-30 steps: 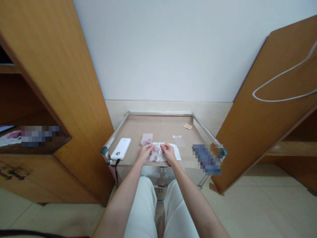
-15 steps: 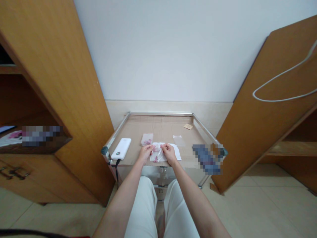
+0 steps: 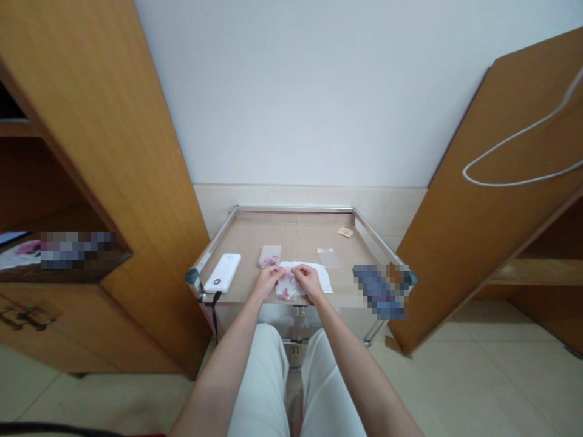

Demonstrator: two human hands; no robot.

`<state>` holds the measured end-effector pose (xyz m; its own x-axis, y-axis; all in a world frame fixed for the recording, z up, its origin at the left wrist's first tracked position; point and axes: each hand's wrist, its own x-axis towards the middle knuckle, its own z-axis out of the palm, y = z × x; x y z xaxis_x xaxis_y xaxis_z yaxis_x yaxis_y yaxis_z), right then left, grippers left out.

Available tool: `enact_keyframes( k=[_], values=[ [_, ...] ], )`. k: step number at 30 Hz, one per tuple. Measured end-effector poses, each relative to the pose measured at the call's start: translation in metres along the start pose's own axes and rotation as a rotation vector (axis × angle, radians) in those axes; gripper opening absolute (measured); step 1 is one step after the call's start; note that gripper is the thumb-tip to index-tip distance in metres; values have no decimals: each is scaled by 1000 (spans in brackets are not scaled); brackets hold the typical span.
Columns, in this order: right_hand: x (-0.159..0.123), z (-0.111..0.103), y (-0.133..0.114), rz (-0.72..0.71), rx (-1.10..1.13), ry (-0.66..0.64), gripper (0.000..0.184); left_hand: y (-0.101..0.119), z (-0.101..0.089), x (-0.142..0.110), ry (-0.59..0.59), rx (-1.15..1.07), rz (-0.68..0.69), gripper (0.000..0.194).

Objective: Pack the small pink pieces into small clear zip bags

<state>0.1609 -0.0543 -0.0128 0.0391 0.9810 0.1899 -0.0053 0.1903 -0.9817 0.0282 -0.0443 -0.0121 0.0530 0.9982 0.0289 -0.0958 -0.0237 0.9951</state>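
Your left hand [image 3: 266, 281] and right hand [image 3: 309, 281] pinch the clear plastic bag [image 3: 290, 287] with small pink pieces [image 3: 283, 295] over the flat white sheet [image 3: 325, 280]. Use gentle, even fingertip pressure to avoid tearing it.

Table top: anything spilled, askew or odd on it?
No spill or damage stands out around the clear bag in the hands. The tan card lies askew near the table's far right corner, and the white sheet by the right hand is slanted too; both look harmless. Pixelation hides what lies at the right edge.
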Motion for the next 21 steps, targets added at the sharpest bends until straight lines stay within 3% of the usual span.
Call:
enact_keyframes(
  k=[11,17,21],
  values=[
    [1,0,3,-2,-15,13,21,-6,-2,3,-25,46,42,26],
    [0,0,1,14,1,3,18,-3,-1,1,-100,70,38,30],
    [0,0,1,25,2,8,15,0,2,-1,-71,92,39,35]
  ],
)
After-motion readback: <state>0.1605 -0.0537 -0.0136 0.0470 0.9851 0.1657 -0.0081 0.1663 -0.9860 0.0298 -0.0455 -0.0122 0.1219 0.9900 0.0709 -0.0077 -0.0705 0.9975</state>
